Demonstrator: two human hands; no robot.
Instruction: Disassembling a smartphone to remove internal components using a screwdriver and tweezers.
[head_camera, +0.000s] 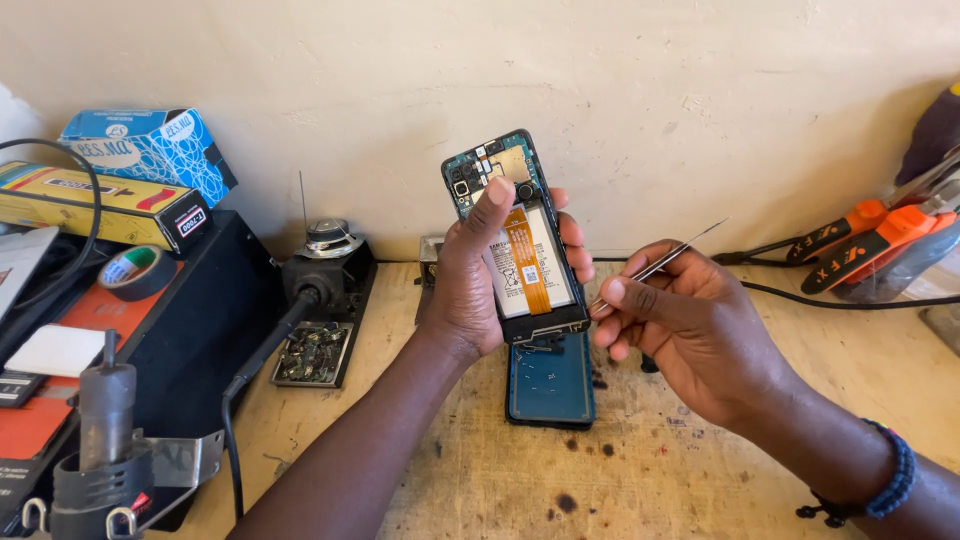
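My left hand (468, 290) holds an opened phone (515, 235) upright above the wooden bench, its back off so the battery, an orange flex strip and the green circuit board show. My thumb rests on the board near the top. My right hand (690, 325) grips thin metal tweezers (662, 262), with their lower tips close to the phone's bottom right edge. A teal back cover (550, 380) lies flat on the bench right below the phone.
A black work station (190, 330) with a tape roll (137, 270) and boxes (150, 150) fills the left. A small tray of parts (315, 352) sits beside it. Orange-handled tools (860, 245) and a black cable (830, 300) lie at right.
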